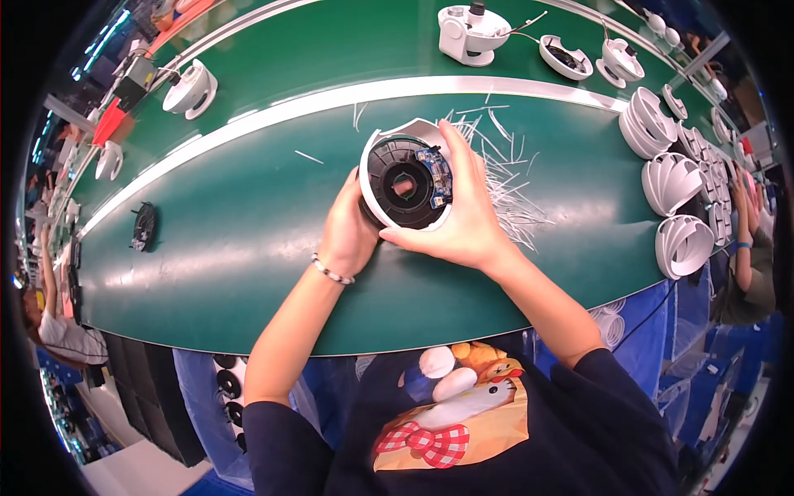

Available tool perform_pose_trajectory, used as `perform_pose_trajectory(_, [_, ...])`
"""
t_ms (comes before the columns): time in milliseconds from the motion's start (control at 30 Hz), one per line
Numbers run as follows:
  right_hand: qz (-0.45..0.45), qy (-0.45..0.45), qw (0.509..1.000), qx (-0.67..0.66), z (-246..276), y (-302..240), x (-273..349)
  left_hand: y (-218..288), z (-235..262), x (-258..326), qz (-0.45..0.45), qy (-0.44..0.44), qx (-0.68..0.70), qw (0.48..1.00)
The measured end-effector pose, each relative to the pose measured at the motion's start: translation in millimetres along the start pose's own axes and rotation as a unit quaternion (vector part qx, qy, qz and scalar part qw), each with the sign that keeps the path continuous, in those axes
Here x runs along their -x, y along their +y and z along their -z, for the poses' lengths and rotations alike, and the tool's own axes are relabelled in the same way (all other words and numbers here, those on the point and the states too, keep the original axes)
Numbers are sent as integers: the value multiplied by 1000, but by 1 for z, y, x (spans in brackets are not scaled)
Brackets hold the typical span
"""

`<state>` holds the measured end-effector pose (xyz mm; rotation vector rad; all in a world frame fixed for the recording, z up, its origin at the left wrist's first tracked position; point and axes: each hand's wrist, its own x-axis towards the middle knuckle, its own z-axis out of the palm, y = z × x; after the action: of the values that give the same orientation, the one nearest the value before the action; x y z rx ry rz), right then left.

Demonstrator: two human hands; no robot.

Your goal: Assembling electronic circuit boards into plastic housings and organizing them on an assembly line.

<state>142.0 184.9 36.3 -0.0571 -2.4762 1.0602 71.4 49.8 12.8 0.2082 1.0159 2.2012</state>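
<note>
Between my two hands, above the green table (248, 281), is a round black plastic part (385, 169) with a copper-coloured centre. A small blue circuit board (438, 174) sits on its right side. A white ring-shaped shell (365, 174) surrounds the black part, its upper edge curved and uneven. My left hand (347, 227) is closed around the lower left side, fingers partly hidden beneath. My right hand (470, 207) grips the shell's right side, with the thumb across the near edge and the fingers toward the far edge.
Thin white strips (509, 198) lie scattered right of my hands. Stacked white curved shells (685, 246) line the table's right end. Another black round part (144, 227) lies at left. Beyond a pale rail (331, 95) stand white assemblies (471, 35). Other people work at both sides.
</note>
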Motion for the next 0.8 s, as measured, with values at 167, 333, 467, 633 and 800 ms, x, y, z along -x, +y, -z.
perform_pose_trajectory(167, [59, -29, 997, -49, 2, 6, 1, 3, 4, -1, 102, -148, 223, 958])
perform_pose_trajectory(333, [82, -117, 988, -53, 6, 9, -2, -1, 9, -5, 110, -51, 181, 976])
perform_pose_trajectory(467, [87, -117, 988, -50, 10, 5, -5, -3, -1, -3, 76, -18, 180, 981])
perform_pose_trajectory(633, [131, -139, 981, 23, 11, -9, -3, -6, -1, 9, 71, 24, 193, 978])
perform_pose_trajectory(800, [144, -138, 977, -81, 16, 6, -7, -4, 4, 7, 51, -50, 231, 970])
